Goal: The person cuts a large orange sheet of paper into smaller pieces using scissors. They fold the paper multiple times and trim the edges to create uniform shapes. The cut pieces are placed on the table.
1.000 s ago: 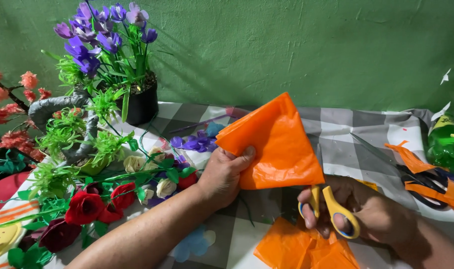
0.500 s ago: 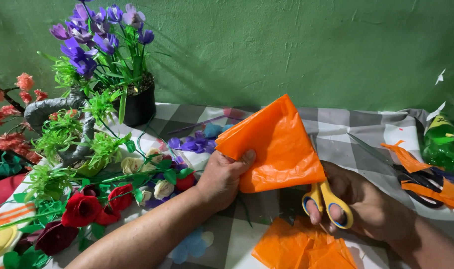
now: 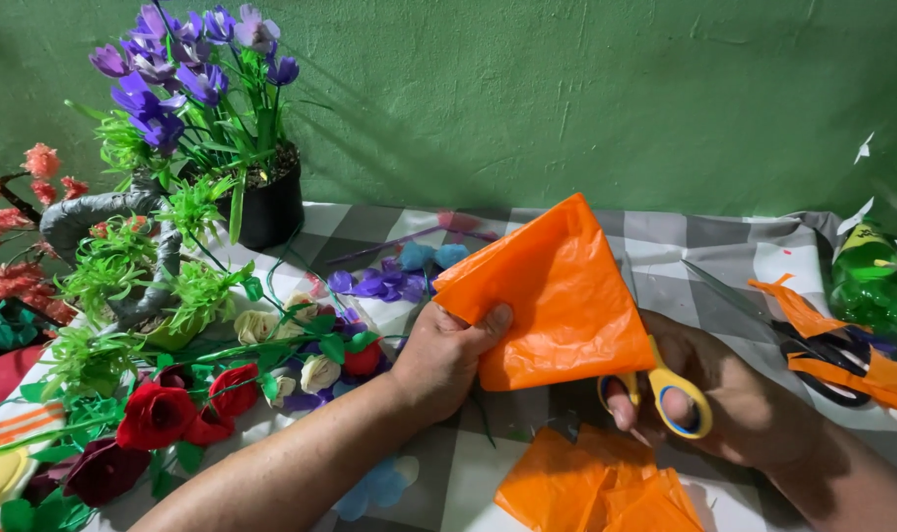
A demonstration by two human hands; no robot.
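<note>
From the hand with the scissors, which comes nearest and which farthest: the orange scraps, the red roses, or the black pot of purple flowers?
Measured from the right hand:
1. Orange scraps, just below it, toward the person.
2. Red roses, far left, near edge.
3. Black pot, far left, back by the green wall.

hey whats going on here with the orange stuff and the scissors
A person is working at a checked tablecloth against a green wall. The left hand pinches a folded orange plastic sheet by its lower left edge, holding it up off the table. The right hand has its fingers through yellow-handled scissors, set at the sheet's lower right edge. Orange offcuts lie below. Red artificial roses and a black pot of purple flowers sit at left.
</note>
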